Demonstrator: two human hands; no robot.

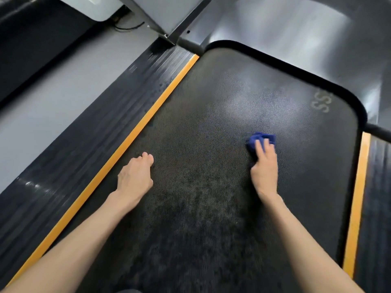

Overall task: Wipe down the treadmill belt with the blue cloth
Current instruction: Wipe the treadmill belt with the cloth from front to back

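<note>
On the treadmill belt (211,144), front right, my right grip (264,166) is pressing the bunched blue cloth (252,142) under near-straight fingers (259,146). It's looking soft and light, likely dragging on the rubber, so I'm keeping it bunched under the palm. Left grip (135,176) is bracing flat, empty.

The dark, textured treadmill belt (201,132) lies between orange side strips (148,115). My left hand (135,178) rests palm-down on it, close to the left strip. Farther right, my right hand (264,166) presses the bunched blue cloth (261,138) onto the belt, near faded white lettering (321,101)
</note>
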